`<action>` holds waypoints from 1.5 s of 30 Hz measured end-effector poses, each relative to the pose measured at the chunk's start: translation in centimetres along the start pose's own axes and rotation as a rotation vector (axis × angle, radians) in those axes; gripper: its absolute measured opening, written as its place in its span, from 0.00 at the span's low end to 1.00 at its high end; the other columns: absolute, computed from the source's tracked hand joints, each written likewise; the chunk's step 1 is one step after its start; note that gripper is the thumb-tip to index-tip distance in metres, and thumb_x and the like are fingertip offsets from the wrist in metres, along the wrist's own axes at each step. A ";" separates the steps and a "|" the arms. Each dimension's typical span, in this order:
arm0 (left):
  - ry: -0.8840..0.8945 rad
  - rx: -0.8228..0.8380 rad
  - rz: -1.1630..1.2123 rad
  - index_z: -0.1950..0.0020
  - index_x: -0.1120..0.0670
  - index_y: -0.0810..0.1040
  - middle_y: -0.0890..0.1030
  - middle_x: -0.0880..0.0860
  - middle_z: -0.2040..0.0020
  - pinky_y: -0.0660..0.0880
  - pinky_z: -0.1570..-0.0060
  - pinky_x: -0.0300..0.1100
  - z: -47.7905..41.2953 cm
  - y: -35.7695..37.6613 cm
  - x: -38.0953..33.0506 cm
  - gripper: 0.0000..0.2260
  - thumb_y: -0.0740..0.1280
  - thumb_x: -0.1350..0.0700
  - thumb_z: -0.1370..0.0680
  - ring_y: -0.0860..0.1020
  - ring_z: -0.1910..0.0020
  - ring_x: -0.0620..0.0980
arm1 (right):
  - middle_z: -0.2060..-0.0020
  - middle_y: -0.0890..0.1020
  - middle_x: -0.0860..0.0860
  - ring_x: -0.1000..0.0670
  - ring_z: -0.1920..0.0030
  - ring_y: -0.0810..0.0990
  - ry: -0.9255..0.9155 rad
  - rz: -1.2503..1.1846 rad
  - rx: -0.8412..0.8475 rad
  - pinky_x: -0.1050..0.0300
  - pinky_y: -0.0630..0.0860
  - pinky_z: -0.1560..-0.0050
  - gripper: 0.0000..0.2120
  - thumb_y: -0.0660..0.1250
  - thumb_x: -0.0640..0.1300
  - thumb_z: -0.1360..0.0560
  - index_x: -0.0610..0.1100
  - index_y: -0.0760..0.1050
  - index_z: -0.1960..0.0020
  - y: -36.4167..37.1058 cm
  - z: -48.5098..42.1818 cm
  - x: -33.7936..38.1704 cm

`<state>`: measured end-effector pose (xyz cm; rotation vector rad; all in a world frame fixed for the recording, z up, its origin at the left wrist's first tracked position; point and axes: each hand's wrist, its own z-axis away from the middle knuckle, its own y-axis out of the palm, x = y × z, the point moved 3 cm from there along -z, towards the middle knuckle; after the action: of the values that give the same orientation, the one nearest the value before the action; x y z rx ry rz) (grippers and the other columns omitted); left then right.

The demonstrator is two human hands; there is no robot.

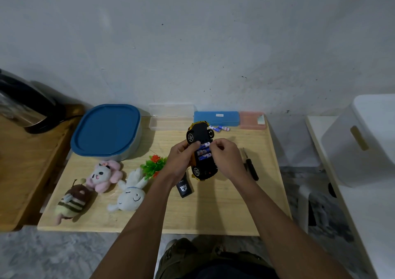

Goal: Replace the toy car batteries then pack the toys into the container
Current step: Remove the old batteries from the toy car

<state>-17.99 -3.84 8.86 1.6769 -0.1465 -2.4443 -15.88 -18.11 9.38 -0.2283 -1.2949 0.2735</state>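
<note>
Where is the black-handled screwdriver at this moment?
In the head view the screwdriver lies on the wooden table, right of centre, just beside the right hand that pinches a battery in the upturned toy car held by the left hand.

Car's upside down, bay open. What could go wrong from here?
1. Right hand pinches the top battery in the toy car; polarity could be reversed.
2. Loose batteries behind the car could get mixed in.
3. Screwdriver by the right forearm may get knocked off.

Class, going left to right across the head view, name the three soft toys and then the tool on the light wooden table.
Striped bee plush → pink panda plush → white rabbit plush → black screwdriver
</note>
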 end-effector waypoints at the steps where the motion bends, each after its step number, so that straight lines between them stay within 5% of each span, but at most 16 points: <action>1: -0.001 0.004 0.006 0.38 0.61 0.80 0.84 0.60 0.47 0.79 0.54 0.43 0.0 0.1 0.0 0.12 0.65 0.57 0.19 0.84 0.51 0.52 | 0.57 0.82 0.49 0.53 0.57 0.80 0.002 -0.012 0.003 0.63 0.73 0.63 0.07 0.63 0.46 0.23 0.44 0.78 0.52 0.0 0.0 0.1; 6: -0.027 0.018 0.063 0.39 0.61 0.80 0.85 0.59 0.48 0.79 0.52 0.45 0.1 0.0 0.0 0.13 0.65 0.56 0.19 0.84 0.50 0.54 | 0.57 0.82 0.47 0.47 0.54 0.82 0.028 -0.135 0.042 0.54 0.79 0.58 0.06 0.66 0.48 0.24 0.46 0.75 0.56 0.1 0.3 -0.3; 13: -0.070 0.032 0.132 0.39 0.62 0.80 0.83 0.61 0.47 0.79 0.46 0.50 0.2 -0.2 -0.2 0.14 0.65 0.55 0.20 0.82 0.46 0.58 | 0.56 0.77 0.52 0.58 0.53 0.76 -0.154 -0.093 0.028 0.74 0.72 0.61 0.06 0.70 0.49 0.24 0.52 0.76 0.48 -1.0 0.9 -0.4; 17: -0.098 0.034 0.141 0.39 0.61 0.80 0.81 0.65 0.41 0.78 0.41 0.54 0.1 -0.1 -0.3 0.14 0.65 0.54 0.20 0.80 0.42 0.61 | 0.56 0.79 0.53 0.55 0.49 0.77 -0.218 -0.095 0.013 0.73 0.73 0.56 0.10 0.74 0.47 0.27 0.53 0.79 0.47 -1.5 0.8 -0.5; 23: -0.130 0.040 0.127 0.38 0.59 0.80 0.81 0.65 0.41 0.74 0.36 0.60 0.1 -0.2 0.2 0.15 0.65 0.52 0.20 0.78 0.38 0.64 | 0.59 0.77 0.48 0.63 0.62 0.76 -0.174 -0.200 0.056 0.68 0.75 0.65 0.08 0.77 0.44 0.31 0.51 0.81 0.53 -2.5 1.1 0.2; 27: -0.145 0.040 0.136 0.36 0.61 0.78 0.81 0.65 0.40 0.75 0.36 0.58 0.3 0.1 0.2 0.17 0.64 0.51 0.19 0.78 0.38 0.64 | 0.58 0.84 0.48 0.59 0.59 0.81 -0.217 -0.230 0.096 0.64 0.78 0.62 0.08 0.78 0.42 0.31 0.47 0.82 0.54 -2.5 1.7 1.2; 32: -0.127 0.017 0.164 0.37 0.59 0.79 0.80 0.64 0.39 0.79 0.44 0.52 0.4 0.1 -0.2 0.15 0.64 0.52 0.19 0.78 0.38 0.63 | 0.52 0.86 0.46 0.49 0.50 0.85 -0.001 -0.687 0.012 0.56 0.80 0.47 0.07 0.73 0.39 0.27 0.43 0.81 0.49 -3.1 1.5 1.3; 34: -0.129 0.003 0.182 0.38 0.58 0.79 0.80 0.63 0.39 0.77 0.40 0.54 0.4 0.1 -0.4 0.14 0.64 0.53 0.19 0.77 0.37 0.63 | 0.50 0.85 0.42 0.46 0.48 0.84 0.099 -0.946 0.043 0.55 0.80 0.44 0.09 0.69 0.38 0.24 0.39 0.78 0.44 -3.5 1.1 1.3; 39: -0.140 -0.007 0.167 0.37 0.58 0.79 0.81 0.63 0.39 0.77 0.40 0.54 0.4 0.3 -0.4 0.15 0.65 0.53 0.20 0.77 0.36 0.63 | 0.63 0.78 0.45 0.52 0.65 0.79 0.348 -1.319 0.127 0.61 0.80 0.63 0.10 0.59 0.33 0.21 0.36 0.74 0.42 -4.0 0.9 1.8; 42: -0.144 -0.004 0.164 0.37 0.59 0.79 0.80 0.63 0.38 0.76 0.40 0.54 0.3 0.5 -0.3 0.15 0.65 0.52 0.20 0.76 0.36 0.64 | 0.69 0.69 0.52 0.56 0.73 0.63 0.287 -0.867 0.118 0.63 0.62 0.76 0.13 0.55 0.36 0.22 0.40 0.75 0.42 -4.2 1.1 2.1; 45: -0.143 0.015 0.141 0.37 0.59 0.79 0.80 0.64 0.39 0.76 0.40 0.53 0.2 0.6 -0.3 0.15 0.65 0.52 0.20 0.78 0.37 0.63 | 0.64 0.77 0.56 0.57 0.65 0.75 -0.100 0.074 0.092 0.61 0.72 0.67 0.08 0.61 0.45 0.21 0.49 0.79 0.51 -4.0 1.8 3.2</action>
<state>-18.04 -4.39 9.36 1.4444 -0.2924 -2.4610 -16.55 -20.83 14.01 -0.1861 -1.3705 0.4113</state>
